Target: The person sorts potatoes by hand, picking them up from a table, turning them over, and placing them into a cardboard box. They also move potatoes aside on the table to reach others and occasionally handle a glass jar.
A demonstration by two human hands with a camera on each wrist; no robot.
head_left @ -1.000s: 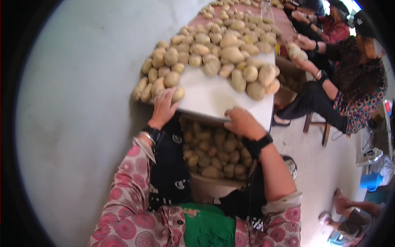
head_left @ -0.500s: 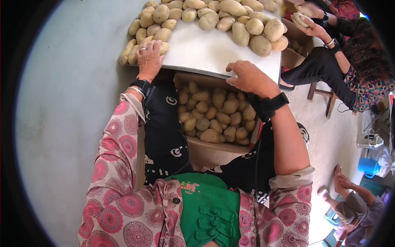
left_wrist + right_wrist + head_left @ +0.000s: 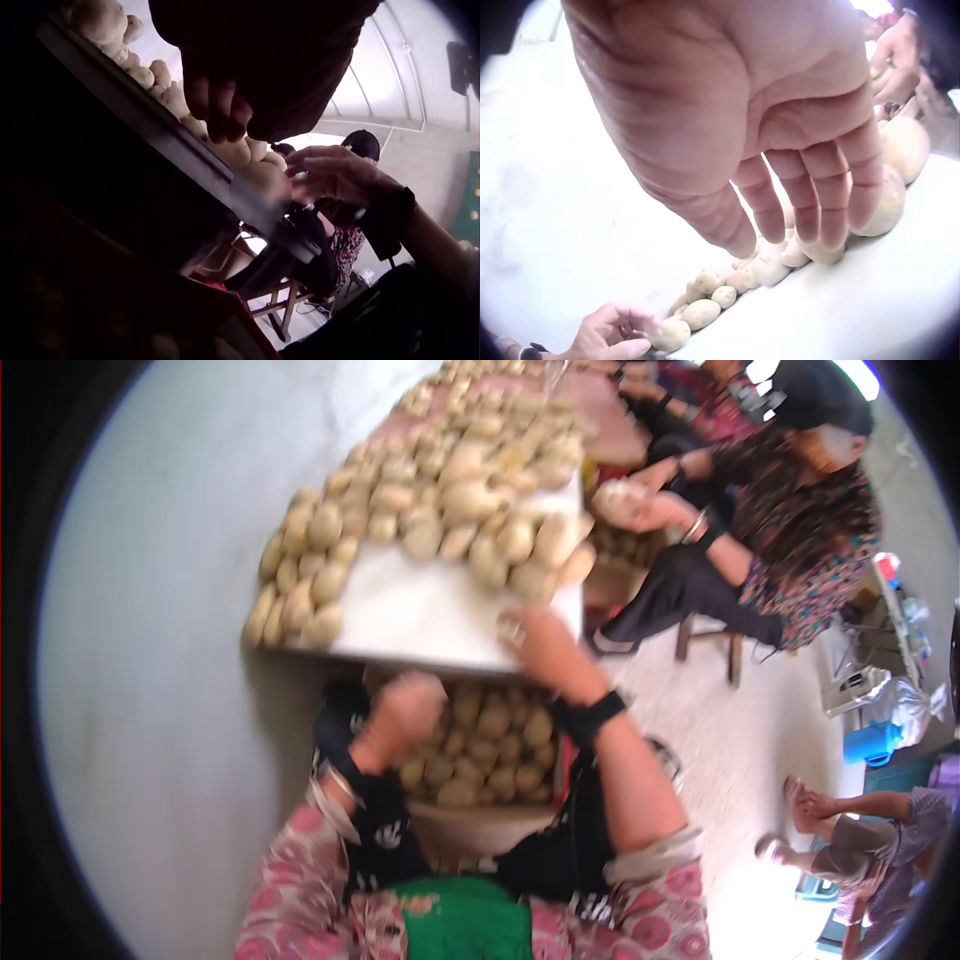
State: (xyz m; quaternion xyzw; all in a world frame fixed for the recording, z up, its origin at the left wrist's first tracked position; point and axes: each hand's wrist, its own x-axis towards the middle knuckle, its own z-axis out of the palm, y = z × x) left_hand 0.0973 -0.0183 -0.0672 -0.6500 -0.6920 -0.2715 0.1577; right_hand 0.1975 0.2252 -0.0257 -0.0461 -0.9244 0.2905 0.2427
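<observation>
My left hand [image 3: 405, 710], blurred, hangs over the near edge of the white table and the box of potatoes below. In the left wrist view that hand is dark, its fingers [image 3: 219, 109] loosely bent, with nothing seen in them. Over the right side of the tabletop is my right hand [image 3: 550, 650], close to the nearest potatoes [image 3: 532, 580]. Its palm [image 3: 727, 97] faces the right wrist camera and is bare, fingers reaching down in front of the potatoes [image 3: 877, 202]. At the table's left corner lie more potatoes [image 3: 300, 605].
A cardboard box [image 3: 480, 815] full of potatoes stands under the table edge between my knees. The heap of potatoes [image 3: 440, 470] runs back along the white table [image 3: 420, 615]. To the right, a seated person [image 3: 790, 530] holds a potato [image 3: 620, 503]; a stool [image 3: 710, 645] is beneath them.
My left hand has left the potatoes at the table's left corner and come back over the box. The right hand has moved from the table edge onto the tabletop, toward the potatoes.
</observation>
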